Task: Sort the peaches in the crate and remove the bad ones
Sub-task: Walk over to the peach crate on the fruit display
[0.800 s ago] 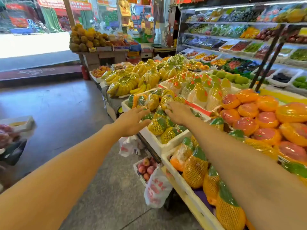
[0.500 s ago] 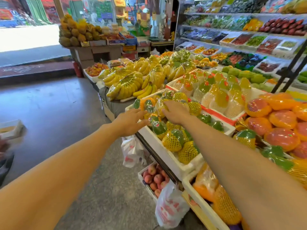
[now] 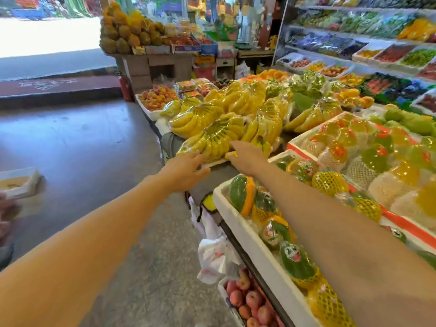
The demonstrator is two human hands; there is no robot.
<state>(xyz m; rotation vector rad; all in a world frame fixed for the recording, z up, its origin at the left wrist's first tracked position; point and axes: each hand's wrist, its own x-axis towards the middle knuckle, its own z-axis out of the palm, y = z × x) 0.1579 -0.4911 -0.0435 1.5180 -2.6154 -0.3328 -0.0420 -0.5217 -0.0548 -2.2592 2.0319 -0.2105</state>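
Both hands moved on from the netted fruit to the bananas [image 3: 212,135], left hand [image 3: 184,171] and right hand [image 3: 245,156] spread wide, holding nothing; I see the peaches [image 3: 247,300] untouched in the near crate [image 3: 224,293] under the counter [image 3: 264,260].

The counter [image 3: 213,172] runs from near right to far centre. Directly on it, nearest, sits a white foam box [image 3: 254,241] of netted papayas; right of that, a red-edged box [image 3: 304,143] of wrapped melons. Farther along lie wrapped banana bunches [image 3: 212,135], then a white tray [image 3: 147,109] of small red-yellow fruit. On the floor [image 3: 82,142], under the counter's near edge, stands a crate of peaches [image 3: 250,303].
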